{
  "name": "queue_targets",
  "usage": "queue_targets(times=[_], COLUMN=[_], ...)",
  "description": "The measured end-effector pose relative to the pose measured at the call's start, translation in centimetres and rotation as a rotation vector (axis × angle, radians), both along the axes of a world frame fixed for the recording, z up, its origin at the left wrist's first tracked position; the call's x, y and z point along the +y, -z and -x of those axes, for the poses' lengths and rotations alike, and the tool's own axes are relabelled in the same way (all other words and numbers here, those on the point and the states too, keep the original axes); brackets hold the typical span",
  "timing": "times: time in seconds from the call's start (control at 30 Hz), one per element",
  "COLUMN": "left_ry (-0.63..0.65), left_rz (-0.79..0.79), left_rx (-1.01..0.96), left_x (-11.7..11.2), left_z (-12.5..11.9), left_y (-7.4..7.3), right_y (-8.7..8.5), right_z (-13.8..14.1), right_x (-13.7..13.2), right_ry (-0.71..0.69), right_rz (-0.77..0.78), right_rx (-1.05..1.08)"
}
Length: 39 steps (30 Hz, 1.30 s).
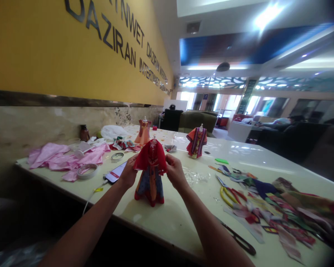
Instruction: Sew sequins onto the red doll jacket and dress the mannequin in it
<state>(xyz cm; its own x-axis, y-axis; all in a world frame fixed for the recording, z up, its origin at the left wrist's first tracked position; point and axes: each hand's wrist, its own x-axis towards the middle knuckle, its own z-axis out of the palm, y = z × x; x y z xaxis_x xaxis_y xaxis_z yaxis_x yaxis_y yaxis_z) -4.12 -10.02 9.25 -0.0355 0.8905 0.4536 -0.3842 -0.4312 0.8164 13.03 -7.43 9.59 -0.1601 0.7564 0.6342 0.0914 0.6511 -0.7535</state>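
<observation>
A small mannequin doll in a red robe and a blue and orange skirt (150,174) stands on the pale table (167,218). My left hand (128,172) pinches the robe's left sleeve. My right hand (174,171) pinches the right sleeve. Both hands have their fingers closed on the red cloth, one on each side of the doll.
Two more dressed mannequins stand behind, one orange (143,132), one striped red and purple (197,141). Pink cloth (64,158), tape rolls (87,171) and a phone (116,172) lie left. Yellow-handled scissors (226,193) and several fabric scraps (275,209) lie right. Black scissors (241,241) sit near the front edge.
</observation>
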Motion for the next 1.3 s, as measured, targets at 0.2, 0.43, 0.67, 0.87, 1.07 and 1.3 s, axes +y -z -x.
queue_targets(times=[0.2,0.43,0.67,0.87,1.07,1.3], left_ry=[-0.04,-0.054,0.113,-0.001,0.014,0.045], left_rz=[0.012,0.028,0.015,0.026,-0.003,0.01], left_rx=[0.065,-0.052,0.029,0.119,0.135,0.181], left_x=[0.3,0.4,0.3,0.6,0.1,0.2], left_z=[1.5,2.0,1.6,1.2,0.6,0.4], left_y=[0.5,-1.5,-4.0,-4.0,-4.9,-5.6], right_y=[0.0,-2.2,-5.4,-5.4,-5.2,-6.3], right_z=[-0.3,-0.8,-0.5,0.2,0.2,-0.1], right_x=[0.1,0.3,0.3,-0.1,0.0,-1.0], right_ry=[-0.081,-0.113,-0.128,-0.198,-0.223,-0.147], right_rz=[0.058,0.05,-0.064,-0.075,0.018,-0.091], right_rx=[0.008,0.095,-0.014,-0.082,-0.017,-0.055])
